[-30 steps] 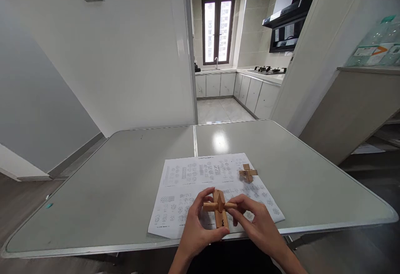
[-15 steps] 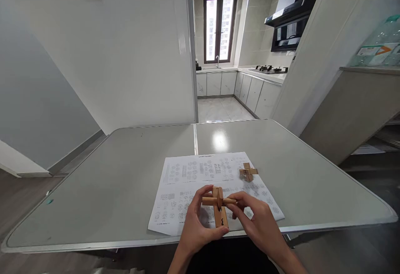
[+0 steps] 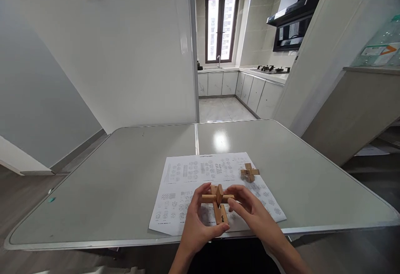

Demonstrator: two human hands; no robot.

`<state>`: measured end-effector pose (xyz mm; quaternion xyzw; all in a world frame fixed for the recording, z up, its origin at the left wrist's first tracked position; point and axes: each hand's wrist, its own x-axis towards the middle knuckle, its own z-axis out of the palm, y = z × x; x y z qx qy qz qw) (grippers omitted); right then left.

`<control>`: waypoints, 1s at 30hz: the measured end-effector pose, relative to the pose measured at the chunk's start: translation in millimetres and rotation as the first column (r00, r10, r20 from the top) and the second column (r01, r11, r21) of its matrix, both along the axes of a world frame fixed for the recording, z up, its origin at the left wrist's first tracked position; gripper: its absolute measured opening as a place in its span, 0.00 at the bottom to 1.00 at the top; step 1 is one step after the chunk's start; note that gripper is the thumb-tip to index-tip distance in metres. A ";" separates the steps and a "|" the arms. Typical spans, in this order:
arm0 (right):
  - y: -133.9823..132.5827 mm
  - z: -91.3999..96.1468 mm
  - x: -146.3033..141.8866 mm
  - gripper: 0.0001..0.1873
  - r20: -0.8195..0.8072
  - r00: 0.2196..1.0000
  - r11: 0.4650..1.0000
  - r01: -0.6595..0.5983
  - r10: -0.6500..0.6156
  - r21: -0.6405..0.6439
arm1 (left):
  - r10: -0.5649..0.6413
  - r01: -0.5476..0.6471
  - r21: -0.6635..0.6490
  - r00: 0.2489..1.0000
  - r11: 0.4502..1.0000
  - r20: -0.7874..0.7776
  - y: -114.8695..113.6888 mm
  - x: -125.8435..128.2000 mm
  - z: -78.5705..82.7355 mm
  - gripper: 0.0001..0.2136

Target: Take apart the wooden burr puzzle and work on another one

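Over the near half of the printed sheet [image 3: 175,186], the wooden assembly [image 3: 221,213] sits between both hands. Its marked bar runs along the sheet's near-far line, clamped end to end by the left hand's [image 3: 198,226] fingers; its crossbar points sideways to the right hand [image 3: 254,215], whose fingers curl around that end, grip unclear. Compared with half a second ago, the right fingers wrap higher and the upright piece is turned.

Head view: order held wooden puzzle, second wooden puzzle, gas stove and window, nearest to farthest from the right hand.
1. Held wooden puzzle: left of the right hand.
2. Second wooden puzzle: ahead, on the printed sheet.
3. Gas stove: right kitchen counter.
4. Window: far kitchen wall.
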<state>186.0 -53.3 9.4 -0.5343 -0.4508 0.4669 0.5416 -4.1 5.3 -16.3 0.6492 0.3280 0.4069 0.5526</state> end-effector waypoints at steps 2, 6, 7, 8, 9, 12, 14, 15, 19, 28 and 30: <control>-1.6 -0.1 -4.7 0.27 -0.194 0.981 0.999 0.002 -0.010 -0.043 | 0.002 -0.002 0.019 1.000 1.000 0.004 0.1 -0.4 -1.0 0.43; -4.2 3.6 -20.4 0.37 -0.442 0.897 0.992 -0.030 -0.026 -0.121 | -0.021 0.021 0.044 1.000 0.999 -0.006 -1.4 -1.9 -0.4 0.46; -4.2 5.5 -24.1 0.38 -0.467 0.883 0.989 -0.036 -0.037 -0.146 | -0.027 0.028 0.045 1.000 0.999 -0.011 -1.9 -2.2 0.1 0.46; -4.1 7.7 -27.1 0.40 -0.479 0.876 0.984 -0.037 -0.052 -0.173 | -0.030 0.030 0.045 0.999 0.999 -0.016 -2.5 -2.5 0.5 0.46; -3.9 10.0 -29.3 0.41 -0.483 0.873 0.980 -0.035 -0.065 -0.197 | -0.031 0.032 0.042 0.999 0.999 -0.021 -3.0 -2.6 0.8 0.46; -3.8 16.3 -31.5 0.44 -0.474 0.876 0.974 -0.024 -0.089 -0.226 | -0.031 0.032 0.040 0.999 0.999 -0.043 -4.1 -2.2 2.0 0.46; -4.3 18.9 -31.1 0.44 -0.461 0.880 0.973 0.004 -0.112 -0.229 | -0.036 0.039 0.047 0.998 0.998 -0.054 -4.5 -1.4 3.0 0.45; -4.5 19.5 -30.8 0.44 -0.451 0.884 0.972 0.014 -0.121 -0.235 | -0.043 0.046 0.051 0.997 0.998 -0.058 -4.7 -1.0 3.6 0.45; -3.2 18.6 -28.4 0.43 -0.447 0.884 0.966 0.020 -0.139 -0.259 | -0.054 0.057 0.050 0.997 0.997 -0.058 -5.0 -0.4 4.9 0.45; 3.4 -7.6 9.3 0.43 -0.391 0.903 0.965 0.087 -0.181 -0.246 | 0.065 -0.062 0.058 0.997 0.996 -0.038 -2.7 -1.0 -4.9 0.44; 1.8 -16.2 18.1 0.40 -0.308 0.934 0.971 0.123 -0.183 -0.204 | 0.093 -0.092 0.051 0.995 0.994 -0.019 -2.2 -0.3 -5.8 0.43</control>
